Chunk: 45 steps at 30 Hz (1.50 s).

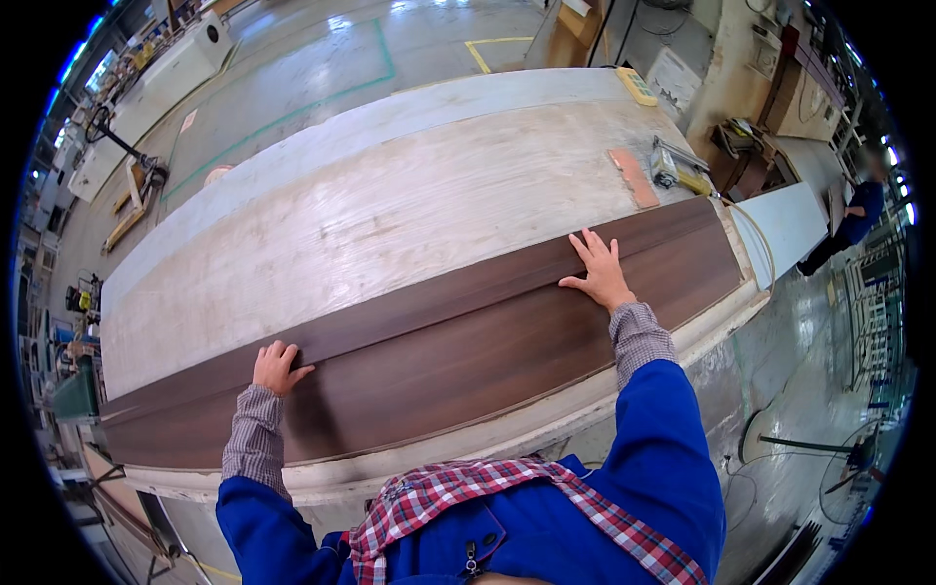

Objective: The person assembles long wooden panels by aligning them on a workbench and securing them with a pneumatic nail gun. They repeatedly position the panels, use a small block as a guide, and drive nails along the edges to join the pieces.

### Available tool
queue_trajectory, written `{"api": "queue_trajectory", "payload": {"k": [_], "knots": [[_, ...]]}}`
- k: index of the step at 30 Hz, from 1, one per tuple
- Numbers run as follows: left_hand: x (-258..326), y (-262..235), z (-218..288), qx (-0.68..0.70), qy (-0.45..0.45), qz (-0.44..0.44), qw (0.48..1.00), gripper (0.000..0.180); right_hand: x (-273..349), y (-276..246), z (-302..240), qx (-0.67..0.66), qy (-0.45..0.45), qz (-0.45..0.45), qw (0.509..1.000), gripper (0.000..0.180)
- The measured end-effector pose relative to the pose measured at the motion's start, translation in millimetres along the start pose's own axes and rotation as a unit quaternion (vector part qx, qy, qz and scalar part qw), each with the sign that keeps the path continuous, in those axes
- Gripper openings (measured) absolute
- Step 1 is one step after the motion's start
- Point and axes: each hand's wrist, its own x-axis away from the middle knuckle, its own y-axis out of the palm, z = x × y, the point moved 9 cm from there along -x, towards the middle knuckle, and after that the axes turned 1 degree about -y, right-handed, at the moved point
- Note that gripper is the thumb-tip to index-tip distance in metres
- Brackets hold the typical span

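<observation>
A long dark brown wood-grain panel (468,359) lies along the near side of the worktable, with a lengthwise seam or step setting off a narrower brown strip (429,297) along its far side. My left hand (277,367) rests on the strip toward the left, thumb stretched out to the right near the seam and fingers bent slightly over the surface. Farther right, my right hand (602,272) lies on the strip with its fingers spread. Neither hand appears to hold a loose object. Whether the strip is a separate piece cannot be told.
The pale, worn worktable (322,214) extends beyond the panel. At its right end are an orange-pink sheet piece (634,178), a metal tool (665,168) and a yellow device (637,86). A hose (770,234) loops nearby. Another person (858,210) stands far right; a pallet jack (136,180) stands left.
</observation>
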Motion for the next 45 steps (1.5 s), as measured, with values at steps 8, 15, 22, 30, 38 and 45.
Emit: {"api": "queue_trajectory", "payload": {"k": [8,15,22,30,38,45], "knots": [[-13.6,1.7,14.0,-0.052,0.023,-0.002,0.998,0.043,1.2,4.2,2.0,0.012,0.000,0.009,1.000,0.088],[-4.7,3.4,4.2,-0.037,-0.016,-0.025,0.999,0.049,0.4,7.5,-7.6,0.026,-0.022,0.048,0.998,0.088],[-35.5,-30.8,115.3,0.041,0.032,0.124,0.991,0.054,3.6,-31.5,-32.0,0.048,-0.054,0.131,0.989,0.082],[-181.0,-30.1,352.6,0.223,0.171,0.159,0.946,0.041,2.5,-2.9,-8.1,-0.025,0.035,0.051,0.998,0.084],[-256.1,2.1,412.1,0.191,0.088,0.199,0.957,0.046,12.8,-9.0,10.6,-0.351,-0.017,0.162,0.922,0.063],[-334.7,6.1,529.6,0.204,0.088,0.210,0.952,0.041,46.8,-86.7,121.2,-0.515,0.010,0.305,0.801,0.034]]}}
